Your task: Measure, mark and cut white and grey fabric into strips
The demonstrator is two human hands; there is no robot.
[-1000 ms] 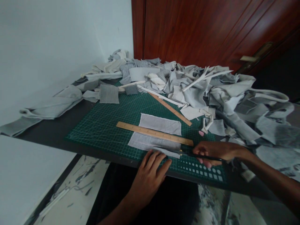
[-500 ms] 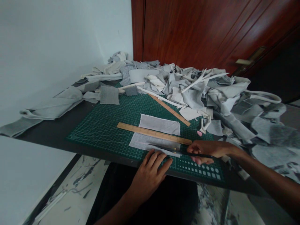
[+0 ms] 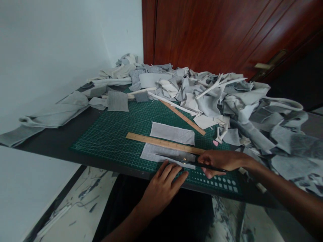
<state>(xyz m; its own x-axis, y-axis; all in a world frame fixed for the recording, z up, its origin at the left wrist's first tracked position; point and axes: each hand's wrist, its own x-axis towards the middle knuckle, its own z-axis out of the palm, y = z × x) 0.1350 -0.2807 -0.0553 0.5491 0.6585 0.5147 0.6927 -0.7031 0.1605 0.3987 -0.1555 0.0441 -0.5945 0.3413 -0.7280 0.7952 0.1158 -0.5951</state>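
My right hand (image 3: 214, 163) is closed on the handles of dark scissors (image 3: 176, 158), whose blades point left across the near light grey fabric piece (image 3: 156, 151). Fingers stretched out, my left hand (image 3: 165, 183) rests at the near edge of that fabric. Just beyond the blades, a wooden ruler (image 3: 164, 143) lies over the cloth, its right end by my right hand. On its far side shows another light grey fabric strip (image 3: 173, 132); whether both are one piece under the ruler, I cannot tell. All of it lies on a green cutting mat (image 3: 108, 134).
A second wooden ruler (image 3: 184, 117) lies slanted farther back on the mat. Heaps of grey and white fabric scraps (image 3: 209, 97) cover the table's back and right side. A small pink piece (image 3: 215, 143) lies near them. Behind stands a reddish wooden door (image 3: 202, 37).
My right hand and the scissors have shifted slightly left, the blades reaching farther along the near fabric. The left hand has stayed nearly in place.
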